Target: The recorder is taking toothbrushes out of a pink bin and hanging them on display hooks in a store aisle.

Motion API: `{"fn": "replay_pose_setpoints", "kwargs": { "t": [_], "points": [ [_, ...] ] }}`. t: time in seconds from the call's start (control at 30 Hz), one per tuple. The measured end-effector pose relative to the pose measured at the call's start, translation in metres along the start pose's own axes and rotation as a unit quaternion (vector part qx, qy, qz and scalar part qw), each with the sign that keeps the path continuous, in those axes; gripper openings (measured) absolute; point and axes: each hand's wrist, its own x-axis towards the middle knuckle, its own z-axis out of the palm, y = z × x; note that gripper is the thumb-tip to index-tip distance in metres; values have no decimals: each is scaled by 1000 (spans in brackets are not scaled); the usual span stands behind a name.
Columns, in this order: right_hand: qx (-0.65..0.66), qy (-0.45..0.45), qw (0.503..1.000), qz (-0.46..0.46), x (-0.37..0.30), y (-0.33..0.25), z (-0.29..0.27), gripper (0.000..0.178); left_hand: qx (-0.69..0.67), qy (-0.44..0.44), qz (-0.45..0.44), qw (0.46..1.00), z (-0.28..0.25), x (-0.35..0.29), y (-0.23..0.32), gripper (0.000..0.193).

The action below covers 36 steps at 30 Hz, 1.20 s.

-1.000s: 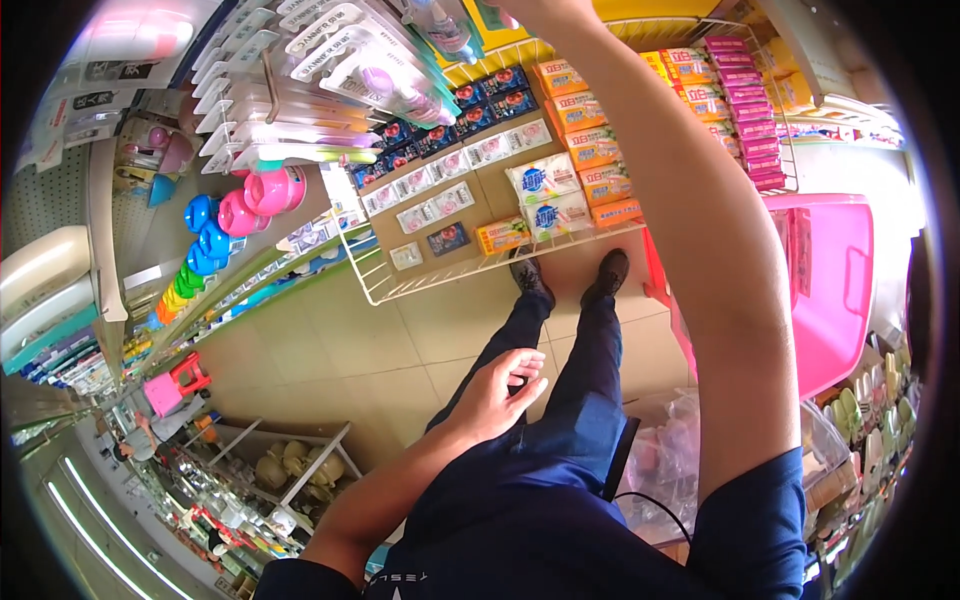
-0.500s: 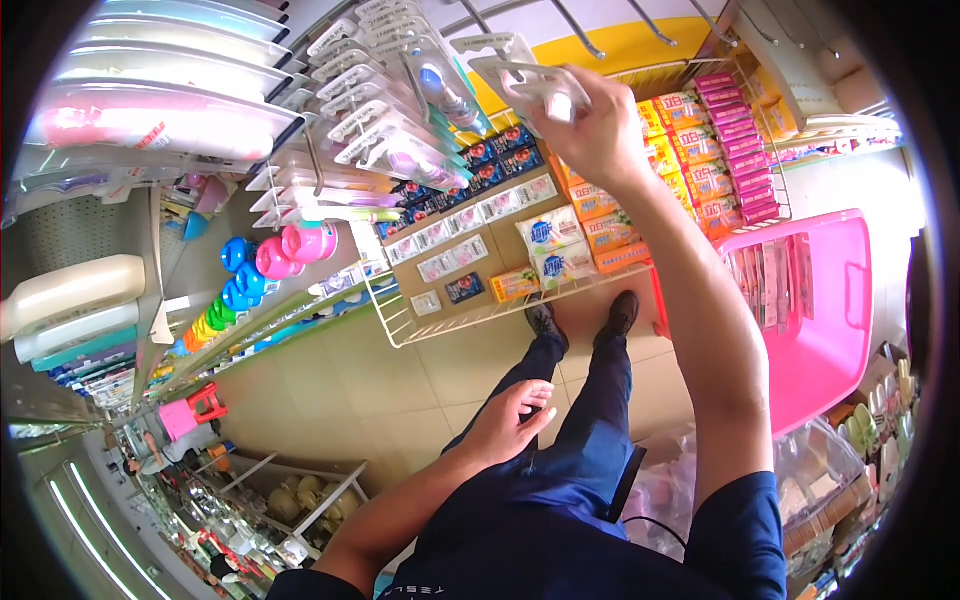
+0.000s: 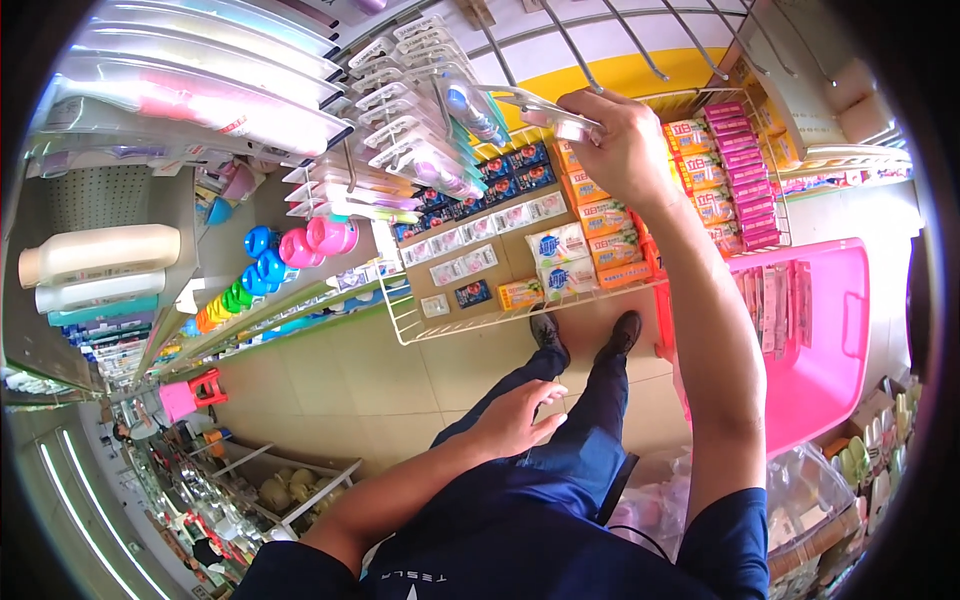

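Note:
My right hand (image 3: 625, 150) reaches up over the wire shelf, closed on a clear plastic blister pack (image 3: 562, 120). The pack is tilted almost edge-on, so its contents cannot be made out. It is close to the tips of bare metal hooks (image 3: 577, 45) and beside a row of hanging toothbrush packs (image 3: 425, 125). My left hand (image 3: 515, 420) hovers in front of my legs, fingers loosely apart, with nothing in it.
The wire shelf (image 3: 440, 332) holds orange boxes (image 3: 608, 218), pink boxes (image 3: 738, 165), white packs (image 3: 562, 262) and small dark packs. A pink plastic basket (image 3: 835, 330) with packs inside stands right. Large hanging packs (image 3: 190, 105) and colourful bottles (image 3: 265, 258) are left.
The blister pack has come down and toward me, away from the hooks, and turned more edge-on in my right hand. My left hand keeps its loose pose. The view has shifted slightly.

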Motion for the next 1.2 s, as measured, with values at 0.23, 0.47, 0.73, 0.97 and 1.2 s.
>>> {"fn": "replay_pose_setpoints", "kwargs": {
  "t": [0.23,0.47,0.73,0.97,1.2],
  "points": [
    [122,-249,945,175,7,5,-27,22,-50,76,2,996,-16,11,7,34],
    [133,-307,931,147,-13,-1,-40,24,-161,88,-15,983,-16,5,7,35],
    [417,-301,741,431,-127,-59,-40,36,-452,58,71,887,-23,28,50,69],
    [451,-147,733,487,-213,-60,-82,43,-367,1,-29,930,13,48,68,33],
    [458,-45,644,611,-275,-20,-170,32,26,-213,20,977,68,97,134,42]
  ]
}}
